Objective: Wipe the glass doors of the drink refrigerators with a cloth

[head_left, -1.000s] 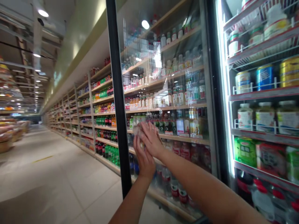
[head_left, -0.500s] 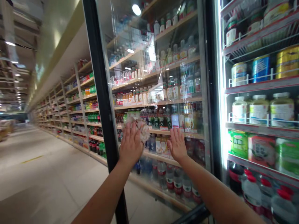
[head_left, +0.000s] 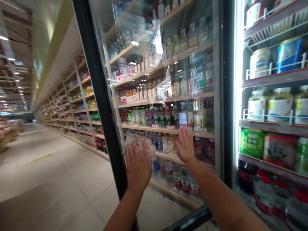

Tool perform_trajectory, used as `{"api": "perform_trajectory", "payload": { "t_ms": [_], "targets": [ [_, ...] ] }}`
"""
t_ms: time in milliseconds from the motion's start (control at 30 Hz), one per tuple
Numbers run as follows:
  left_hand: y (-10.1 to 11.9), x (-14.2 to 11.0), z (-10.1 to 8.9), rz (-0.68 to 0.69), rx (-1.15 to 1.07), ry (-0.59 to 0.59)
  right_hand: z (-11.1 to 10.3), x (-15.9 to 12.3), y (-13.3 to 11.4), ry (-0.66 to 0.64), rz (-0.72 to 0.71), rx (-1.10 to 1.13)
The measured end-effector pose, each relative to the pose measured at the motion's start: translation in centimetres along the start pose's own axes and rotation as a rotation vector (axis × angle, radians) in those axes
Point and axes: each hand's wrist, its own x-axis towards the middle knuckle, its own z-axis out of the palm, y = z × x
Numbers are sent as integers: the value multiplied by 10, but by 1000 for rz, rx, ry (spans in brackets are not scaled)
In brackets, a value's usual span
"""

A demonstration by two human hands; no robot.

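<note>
Left hand: The left hand (head_left: 139, 166) is unclenched, fingers extended upward and flat over the cloth, holding it against the glass by the palm side. The back of the hand faces the camera.
Cloth: The crumpled, pale cloth (head_left: 149, 149) lies between the left hand and the glass, low on the door and near its upright edge. Its outline is blurred, and part is hidden by the fingers.
Right hand: The right hand (head_left: 186, 147) is released and empty, fingers up, laid flat toward the glass just below the sticker. Whether the whole palm makes contact cannot be told.
Glass door: The glass door (head_left: 168, 72) stands open, with a black frame (head_left: 103, 96) to the left of both hands. Reflections of ceiling lights show on it.
Sticker: A small, pale rectangular sticker (head_left: 183, 118) is on the door; its print is unreadable.
Seen through glass: Wooden shelves with rows of bottles.
Cooler, right side: Lit shelves carry a blue can (head_left: 288, 55), a green package (head_left: 252, 143) beside a red package (head_left: 280, 150), and, lower down, red-capped bottles (head_left: 264, 195).
Left side: Stocked shelving (head_left: 72, 99) recedes along a tiled floor (head_left: 69, 173).
</note>
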Motion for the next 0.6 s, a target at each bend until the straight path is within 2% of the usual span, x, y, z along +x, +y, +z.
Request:
{"api": "perform_trajectory", "payload": {
  "t_ms": [33,100,167,233,367,433,500,567,600],
  "targets": [
    [6,-21,3,76,-27,-49,0,0,0,-5,5,3],
    [16,-60,9,134,-83,-126,1,0,0,-24,18,13],
    [17,-73,11,105,-85,-142,2,0,0,-33,20,24],
    [9,-48,11,32,-56,-106,3,0,0,-23,15,28],
    [-8,54,6,-123,-46,69,5,1,-2,-7,16,12],
    [-2,79,10,-117,-59,85,6,2,-3,1,10,8],
    [14,66,22,-37,-79,47,8,2,-3,25,-6,0],
    [34,27,40,121,-118,-19,11,3,-3,49,-21,-10],
    [41,4,49,248,-143,-49,12,4,-3,55,-26,-12]
  ]
}}
